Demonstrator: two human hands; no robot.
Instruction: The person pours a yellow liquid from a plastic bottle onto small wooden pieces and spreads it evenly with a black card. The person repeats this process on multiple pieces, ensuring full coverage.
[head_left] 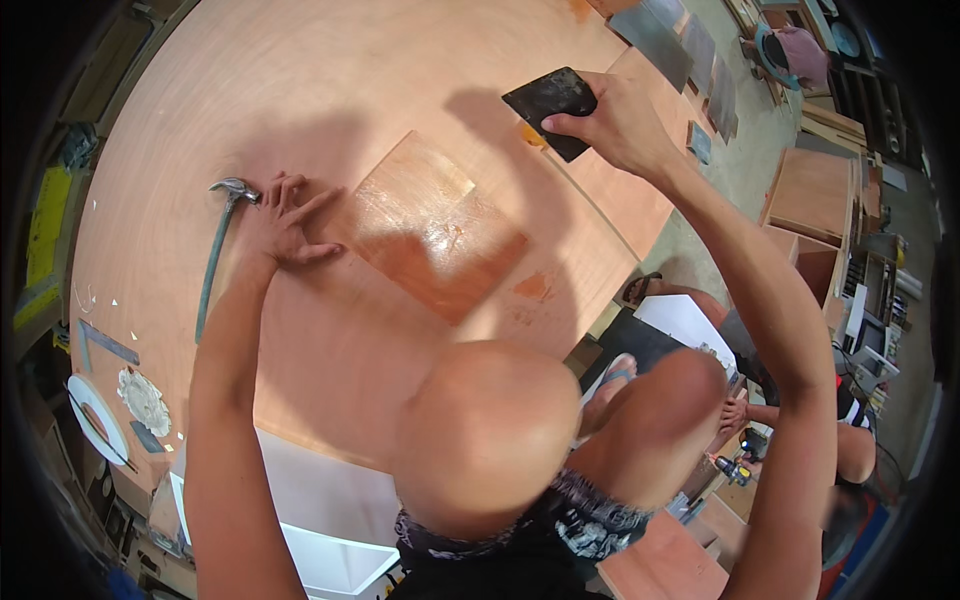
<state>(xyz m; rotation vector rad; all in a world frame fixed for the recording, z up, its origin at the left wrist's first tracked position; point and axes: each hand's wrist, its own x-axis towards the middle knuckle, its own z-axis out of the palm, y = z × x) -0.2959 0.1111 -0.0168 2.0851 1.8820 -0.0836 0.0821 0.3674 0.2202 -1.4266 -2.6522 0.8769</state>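
My right hand grips a flat black spreader, thumb on top, over the right part of a large plywood sheet. A yellowish-orange smear shows by the spreader's lower edge. My left hand rests on the sheet with fingers spread. Right by its fingertips lies a claw hammer with a long blue-grey handle. Between my hands is a square patch coated in something wet and shiny, darker brown toward its near side. Whether it is a separate thin piece I cannot tell.
My knees are at the sheet's near edge. A metal square and a round white lid lie at left. At lower right a co-worker's hand is near a yellow drill. Wooden boxes stand at right.
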